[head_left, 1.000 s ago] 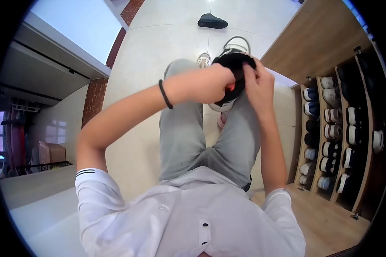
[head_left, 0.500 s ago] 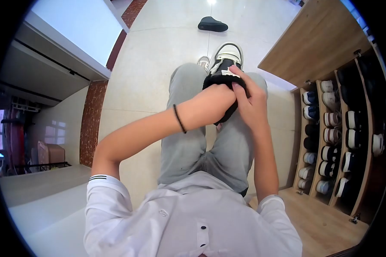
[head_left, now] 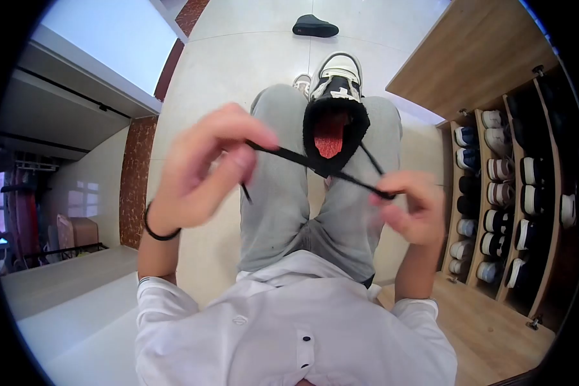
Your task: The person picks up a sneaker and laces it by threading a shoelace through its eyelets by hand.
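Up at the knees of someone seated, a black-and-white sneaker points toe-away, long axis running pretty much straight out from the body, fuzzy collar and red insole facing back at the wearer. Can't tell if it's actually resting on a leg. Left hand is pinching a black cord, thumb against fingers; right hand nips it too, bit blurry, so it slants across by the heel. Pale tile floor, lone dark shoe farther out, wooden shoe cabinet hanging open on the right, loaded with pairs.
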`<state>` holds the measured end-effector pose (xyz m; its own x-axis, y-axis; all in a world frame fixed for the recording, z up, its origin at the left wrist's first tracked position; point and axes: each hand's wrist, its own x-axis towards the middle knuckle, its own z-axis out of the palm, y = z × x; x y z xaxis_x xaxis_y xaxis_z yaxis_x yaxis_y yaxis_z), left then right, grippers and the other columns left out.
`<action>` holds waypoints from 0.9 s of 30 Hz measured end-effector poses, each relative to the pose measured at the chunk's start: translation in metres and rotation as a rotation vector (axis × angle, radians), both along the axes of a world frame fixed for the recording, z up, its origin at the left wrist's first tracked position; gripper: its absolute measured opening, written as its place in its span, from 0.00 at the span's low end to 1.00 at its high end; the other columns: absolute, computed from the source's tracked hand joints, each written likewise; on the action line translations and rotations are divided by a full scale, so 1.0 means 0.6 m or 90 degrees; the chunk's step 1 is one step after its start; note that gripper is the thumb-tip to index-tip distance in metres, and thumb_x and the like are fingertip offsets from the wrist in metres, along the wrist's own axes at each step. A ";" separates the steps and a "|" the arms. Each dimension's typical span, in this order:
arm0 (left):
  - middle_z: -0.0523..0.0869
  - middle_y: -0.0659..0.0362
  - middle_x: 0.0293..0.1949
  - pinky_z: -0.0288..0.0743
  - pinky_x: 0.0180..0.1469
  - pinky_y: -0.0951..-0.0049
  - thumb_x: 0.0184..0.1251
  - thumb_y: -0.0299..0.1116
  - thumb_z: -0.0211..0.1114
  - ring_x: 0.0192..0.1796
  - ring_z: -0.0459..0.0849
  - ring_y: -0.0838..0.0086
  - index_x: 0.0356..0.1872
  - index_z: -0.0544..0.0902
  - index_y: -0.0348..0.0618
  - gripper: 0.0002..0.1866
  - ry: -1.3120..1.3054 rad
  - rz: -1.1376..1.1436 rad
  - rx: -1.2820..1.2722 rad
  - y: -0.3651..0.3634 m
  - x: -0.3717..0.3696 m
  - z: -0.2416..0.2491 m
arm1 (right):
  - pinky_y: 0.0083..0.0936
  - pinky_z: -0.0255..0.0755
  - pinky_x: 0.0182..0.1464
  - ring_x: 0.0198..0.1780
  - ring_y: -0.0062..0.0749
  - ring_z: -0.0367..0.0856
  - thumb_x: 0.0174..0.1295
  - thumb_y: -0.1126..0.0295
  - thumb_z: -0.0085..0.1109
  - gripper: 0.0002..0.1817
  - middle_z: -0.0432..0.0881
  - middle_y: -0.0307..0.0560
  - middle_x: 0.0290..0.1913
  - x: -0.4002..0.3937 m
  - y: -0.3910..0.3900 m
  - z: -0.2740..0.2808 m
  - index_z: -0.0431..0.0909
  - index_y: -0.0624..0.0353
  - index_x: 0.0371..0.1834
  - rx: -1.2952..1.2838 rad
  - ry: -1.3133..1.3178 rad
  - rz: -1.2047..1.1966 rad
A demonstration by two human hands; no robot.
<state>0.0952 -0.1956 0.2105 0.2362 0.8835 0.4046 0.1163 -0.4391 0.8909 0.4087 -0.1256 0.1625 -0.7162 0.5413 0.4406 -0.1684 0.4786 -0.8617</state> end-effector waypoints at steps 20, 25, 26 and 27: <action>0.77 0.64 0.31 0.71 0.37 0.80 0.83 0.29 0.53 0.33 0.75 0.82 0.43 0.79 0.38 0.08 0.148 0.801 0.076 -0.015 -0.416 -0.179 | 0.14 0.43 0.23 0.22 0.06 0.54 0.74 0.65 0.60 0.13 0.73 0.27 0.26 0.374 0.011 0.021 0.79 0.56 0.30 -0.023 -0.157 -0.776; 0.76 0.64 0.29 0.69 0.29 0.78 0.84 0.33 0.52 0.27 0.73 0.81 0.45 0.80 0.38 0.11 -0.014 0.983 -0.069 -0.054 -0.546 -0.255 | 0.14 0.43 0.22 0.21 0.06 0.53 0.75 0.63 0.60 0.14 0.71 0.25 0.25 0.447 0.016 -0.029 0.79 0.55 0.29 -0.096 -0.127 -0.804; 0.76 0.64 0.29 0.69 0.29 0.78 0.84 0.33 0.52 0.27 0.73 0.81 0.45 0.80 0.38 0.11 -0.013 0.982 -0.070 -0.066 -0.582 -0.278 | 0.14 0.43 0.22 0.21 0.06 0.54 0.75 0.62 0.61 0.15 0.71 0.25 0.25 0.463 0.016 -0.041 0.79 0.54 0.29 -0.112 -0.151 -0.816; 0.74 0.64 0.27 0.68 0.28 0.78 0.83 0.34 0.52 0.26 0.71 0.81 0.45 0.80 0.38 0.11 -0.035 0.978 -0.072 -0.077 -0.620 -0.302 | 0.14 0.44 0.22 0.21 0.06 0.54 0.74 0.62 0.61 0.15 0.71 0.25 0.24 0.476 0.016 -0.053 0.79 0.54 0.28 -0.127 -0.174 -0.827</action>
